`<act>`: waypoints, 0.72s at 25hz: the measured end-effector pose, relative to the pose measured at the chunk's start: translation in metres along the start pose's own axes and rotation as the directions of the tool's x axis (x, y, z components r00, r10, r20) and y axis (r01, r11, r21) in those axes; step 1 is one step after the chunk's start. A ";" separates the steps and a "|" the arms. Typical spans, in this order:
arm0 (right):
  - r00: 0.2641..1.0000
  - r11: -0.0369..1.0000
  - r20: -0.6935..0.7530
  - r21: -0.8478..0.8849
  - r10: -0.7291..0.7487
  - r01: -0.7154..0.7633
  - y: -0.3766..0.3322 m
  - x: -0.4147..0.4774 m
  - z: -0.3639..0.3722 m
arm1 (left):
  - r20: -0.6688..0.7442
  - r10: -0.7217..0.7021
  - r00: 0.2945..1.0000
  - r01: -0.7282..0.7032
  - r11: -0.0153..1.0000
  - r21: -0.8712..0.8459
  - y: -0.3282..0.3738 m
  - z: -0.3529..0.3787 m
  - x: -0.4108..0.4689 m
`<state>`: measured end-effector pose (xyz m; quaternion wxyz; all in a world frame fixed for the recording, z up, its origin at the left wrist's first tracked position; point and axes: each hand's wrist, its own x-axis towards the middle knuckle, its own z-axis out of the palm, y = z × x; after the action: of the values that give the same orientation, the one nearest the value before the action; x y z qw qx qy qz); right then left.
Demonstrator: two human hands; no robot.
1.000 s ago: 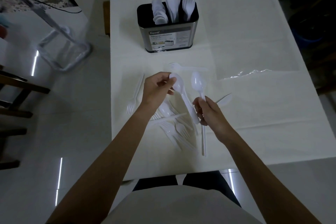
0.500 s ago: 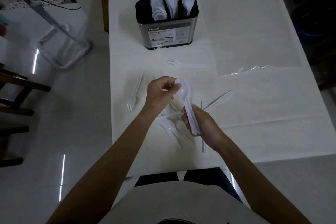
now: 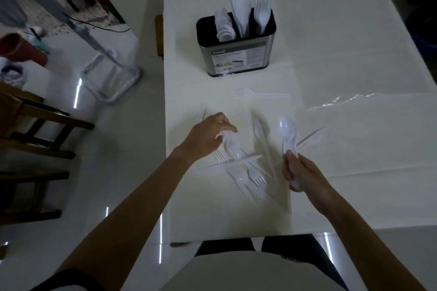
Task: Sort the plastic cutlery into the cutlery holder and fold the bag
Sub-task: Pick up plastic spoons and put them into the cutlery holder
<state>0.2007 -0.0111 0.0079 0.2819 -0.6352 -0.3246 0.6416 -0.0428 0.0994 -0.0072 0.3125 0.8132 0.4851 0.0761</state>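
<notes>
Your right hand [image 3: 305, 172] is closed round the handles of a small bunch of spoons [image 3: 286, 126], with thumb and fingers pinching them low and the bowls up, clear of the table [image 3: 354, 184]. Your left hand [image 3: 208, 137] is palm-down at the left edge of the pile [image 3: 248, 177], fingertips curled down at the handle end of a loose spoon [image 3: 233, 149]. It's too blurred to tell whether they pinch it or only touch it. The pile is white, slightly translucent plastic: forks and knives crossed over each other, near the table's front edge, between your hands. One knife [image 3: 309, 138] lies just right of the spoons. A lone fork [image 3: 260, 95] lies flat between the pile and the holder [image 3: 236, 59]. The holder has a steel body and a black top, stands upright with its label facing you, and is well behind the pile. It has three slots: spoon bowls left, knife blades middle, fork tines right. The bag [image 3: 354, 42] is clear film, flat and unfolded, right of the holder.
</notes>
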 end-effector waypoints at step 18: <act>0.992 0.998 -0.116 0.032 -0.041 0.046 -0.004 0.003 -0.001 | -0.425 0.174 0.888 -0.169 0.984 0.050 0.041 0.001 0.028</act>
<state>0.2018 -0.0063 0.0095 0.3252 -0.6591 -0.3102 0.6030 0.0025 0.1091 0.0104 0.1858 0.8181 0.4684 0.2772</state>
